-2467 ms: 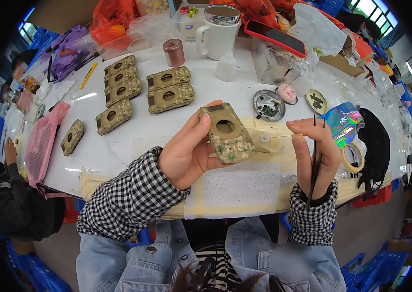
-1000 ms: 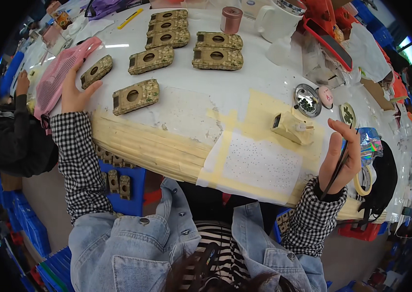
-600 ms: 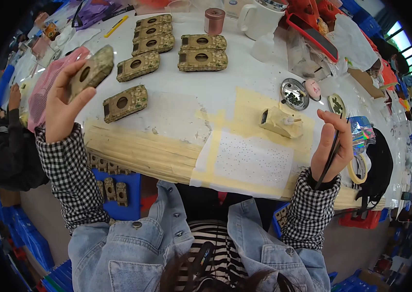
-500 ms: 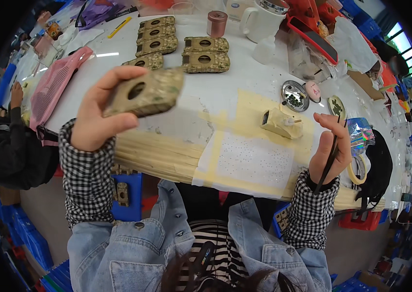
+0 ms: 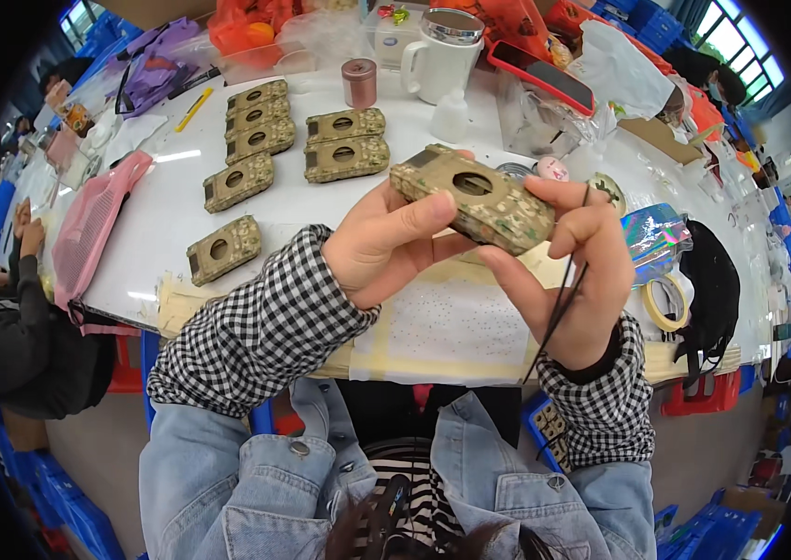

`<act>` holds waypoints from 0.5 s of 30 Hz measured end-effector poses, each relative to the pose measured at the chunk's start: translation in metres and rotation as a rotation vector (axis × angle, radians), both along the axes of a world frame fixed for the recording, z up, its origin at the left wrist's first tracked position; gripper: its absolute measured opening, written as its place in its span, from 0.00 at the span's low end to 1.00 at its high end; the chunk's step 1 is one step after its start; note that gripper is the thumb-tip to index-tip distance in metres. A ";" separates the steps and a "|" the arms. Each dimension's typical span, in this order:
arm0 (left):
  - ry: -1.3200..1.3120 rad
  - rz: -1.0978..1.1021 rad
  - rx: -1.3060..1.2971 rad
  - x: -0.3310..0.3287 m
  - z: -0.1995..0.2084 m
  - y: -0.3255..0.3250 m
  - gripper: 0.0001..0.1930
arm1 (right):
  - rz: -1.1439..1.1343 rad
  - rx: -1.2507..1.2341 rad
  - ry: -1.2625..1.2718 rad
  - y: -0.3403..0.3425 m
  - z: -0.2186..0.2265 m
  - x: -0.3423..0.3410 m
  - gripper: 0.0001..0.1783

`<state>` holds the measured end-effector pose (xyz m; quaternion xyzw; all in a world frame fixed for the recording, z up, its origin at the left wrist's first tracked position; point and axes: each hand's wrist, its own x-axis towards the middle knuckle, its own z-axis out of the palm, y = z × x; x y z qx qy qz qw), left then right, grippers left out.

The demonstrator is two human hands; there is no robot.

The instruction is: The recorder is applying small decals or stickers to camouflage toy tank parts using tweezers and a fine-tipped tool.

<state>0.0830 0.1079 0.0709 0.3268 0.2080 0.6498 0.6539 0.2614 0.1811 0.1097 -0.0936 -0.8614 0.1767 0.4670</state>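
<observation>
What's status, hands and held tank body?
Left hand holds tank body, above table. Right hand at its right end, black tweezers in grip. Tank body partly hides metal dish.

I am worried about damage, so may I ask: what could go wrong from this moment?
The hull may slip and drop, since the left hand holds it raised above the table.
The tweezers, held in the right hand close to the hull, might scratch its camouflage surface if they swing against it.
</observation>
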 end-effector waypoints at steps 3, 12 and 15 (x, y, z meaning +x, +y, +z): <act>-0.125 0.035 -0.070 0.002 -0.002 0.002 0.25 | 0.014 -0.083 -0.008 0.002 -0.004 0.002 0.17; -0.259 0.001 -0.194 -0.009 -0.023 0.005 0.20 | -0.270 -0.053 -0.210 0.027 -0.016 0.032 0.04; -0.241 0.022 -0.256 -0.006 -0.022 0.005 0.18 | -0.300 -0.028 -0.217 0.031 -0.034 0.035 0.11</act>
